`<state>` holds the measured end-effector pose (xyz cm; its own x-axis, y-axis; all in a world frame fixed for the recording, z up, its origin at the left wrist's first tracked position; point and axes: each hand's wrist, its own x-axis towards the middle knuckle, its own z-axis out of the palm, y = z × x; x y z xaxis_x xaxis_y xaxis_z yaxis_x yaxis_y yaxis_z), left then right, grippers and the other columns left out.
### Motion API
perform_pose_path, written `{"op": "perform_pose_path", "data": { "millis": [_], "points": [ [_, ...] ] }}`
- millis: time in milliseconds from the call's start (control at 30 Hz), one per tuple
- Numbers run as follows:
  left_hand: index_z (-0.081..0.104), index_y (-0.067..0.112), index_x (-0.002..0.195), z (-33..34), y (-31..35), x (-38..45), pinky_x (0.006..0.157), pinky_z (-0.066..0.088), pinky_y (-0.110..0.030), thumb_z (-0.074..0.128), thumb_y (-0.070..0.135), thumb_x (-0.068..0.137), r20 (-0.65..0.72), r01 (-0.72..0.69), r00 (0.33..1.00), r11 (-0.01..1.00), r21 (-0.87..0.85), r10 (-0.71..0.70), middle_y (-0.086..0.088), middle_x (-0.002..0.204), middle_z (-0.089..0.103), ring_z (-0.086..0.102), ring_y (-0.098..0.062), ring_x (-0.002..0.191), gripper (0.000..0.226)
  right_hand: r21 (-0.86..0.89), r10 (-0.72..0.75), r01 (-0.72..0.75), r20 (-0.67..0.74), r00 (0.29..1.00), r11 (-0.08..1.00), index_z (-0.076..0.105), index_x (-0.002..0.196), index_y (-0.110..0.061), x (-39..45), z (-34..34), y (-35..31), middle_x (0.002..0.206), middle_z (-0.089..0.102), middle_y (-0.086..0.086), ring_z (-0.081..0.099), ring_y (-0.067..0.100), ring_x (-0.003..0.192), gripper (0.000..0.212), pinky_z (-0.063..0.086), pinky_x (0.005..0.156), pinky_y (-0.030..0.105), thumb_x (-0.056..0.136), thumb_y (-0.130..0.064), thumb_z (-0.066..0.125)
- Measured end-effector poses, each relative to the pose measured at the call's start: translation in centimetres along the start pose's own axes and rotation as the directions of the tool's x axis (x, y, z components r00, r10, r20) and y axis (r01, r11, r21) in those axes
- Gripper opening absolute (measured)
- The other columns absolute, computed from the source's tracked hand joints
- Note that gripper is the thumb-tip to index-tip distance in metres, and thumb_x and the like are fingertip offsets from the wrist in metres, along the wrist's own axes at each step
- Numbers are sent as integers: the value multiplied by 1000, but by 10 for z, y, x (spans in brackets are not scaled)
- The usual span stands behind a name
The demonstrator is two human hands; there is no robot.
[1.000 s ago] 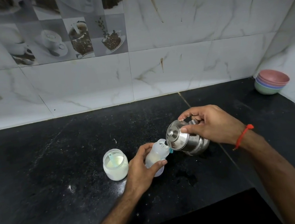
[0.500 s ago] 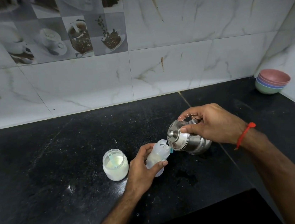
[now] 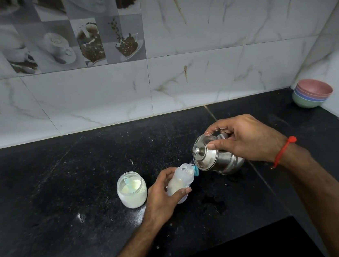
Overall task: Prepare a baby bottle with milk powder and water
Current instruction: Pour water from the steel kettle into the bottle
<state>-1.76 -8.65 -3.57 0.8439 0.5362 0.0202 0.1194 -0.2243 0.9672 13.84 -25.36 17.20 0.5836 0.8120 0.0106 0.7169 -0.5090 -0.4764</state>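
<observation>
Left hand (image 3: 162, 195) grasped the baby bottle (image 3: 180, 181), tilted above the black counter (image 3: 67, 205), white powder inside. Right hand (image 3: 242, 138) clasped a lidded steel pot (image 3: 212, 157) (tipped hard left), spout at the bottle's mouth. Open jar of milk powder (image 3: 131, 189) with a blue scoop (image 3: 128, 183) stood just beside the left hand.
</observation>
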Motion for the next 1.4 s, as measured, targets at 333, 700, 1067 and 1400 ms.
{"op": "perform_pose_path", "data": {
  "millis": [333,700,1067,1400],
  "points": [
    [58,44,121,-1,-9,-1,100,58,-35,91,36,74,14,27,1000,1000,-16,-27,17,126,70,64,-2,121,58,-32,8,-7,30,1000,999,70,121,-30,2,-1,-3,89,66,-17,61,-2,82,34,50,72,20,90,-44,72],
    [60,40,119,1,-12,-1,94,58,-24,92,27,75,17,22,1000,1000,-21,-22,17,124,71,65,0,118,56,-54,-14,17,61,998,998,69,122,-31,3,-3,-4,93,69,-14,65,-1,83,34,53,76,20,90,-44,71],
    [59,43,118,2,-16,-1,100,58,-33,92,25,75,47,55,997,998,-33,-53,16,122,73,66,1,117,57,-78,-14,18,51,999,997,71,121,-28,2,-8,-5,84,66,-17,61,-11,72,35,50,72,18,90,-44,72],
    [59,53,115,3,-15,-1,104,56,-41,93,29,73,61,61,996,998,-24,-59,21,123,72,66,-4,120,59,-76,-48,53,57,997,996,71,122,-30,1,-6,0,97,72,-14,66,-2,84,35,52,79,20,90,-46,70]
  ]
}}
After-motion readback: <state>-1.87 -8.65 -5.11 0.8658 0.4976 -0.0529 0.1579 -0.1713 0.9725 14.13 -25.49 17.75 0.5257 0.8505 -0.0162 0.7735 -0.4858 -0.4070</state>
